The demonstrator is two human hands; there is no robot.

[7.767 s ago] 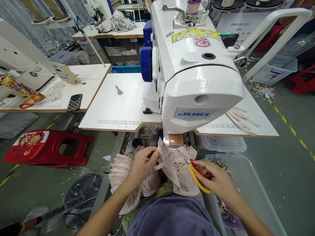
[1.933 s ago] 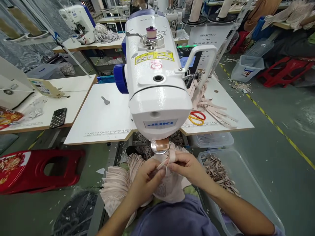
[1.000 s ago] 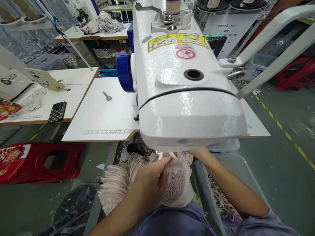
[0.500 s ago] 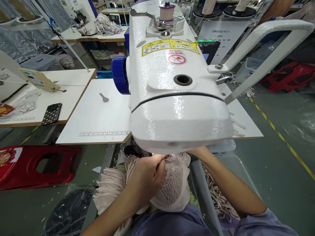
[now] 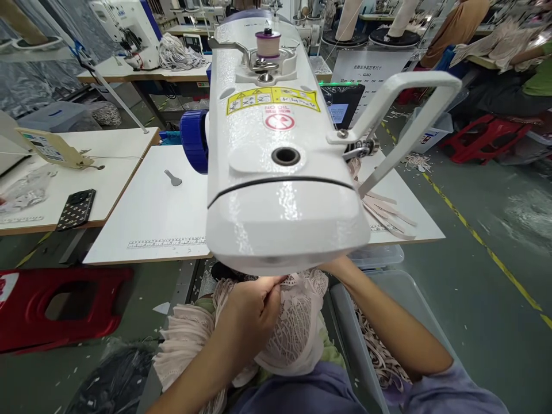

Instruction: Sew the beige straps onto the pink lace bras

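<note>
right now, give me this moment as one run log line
left hand: holding lace piece | right hand: mostly hidden by machine head | pale strips: on machine table

The lace cloth [image 5: 297,333] is pale pink with an openwork pattern of curving lines, and the folded stack [image 5: 181,345] is a similar pale pink. The sewing machine [image 5: 280,224] is white, its wheel [image 5: 194,141] deep blue, its label [image 5: 273,99] yellow with black print, its round sign [image 5: 279,122] red. The spool [image 5: 268,44] is pink with purple rims, the shirt [image 5: 314,391] violet, the stool [image 5: 97,322] bright red, the phone [image 5: 76,209] black with small pale motifs, the floor [image 5: 487,322] grey-green.
</note>
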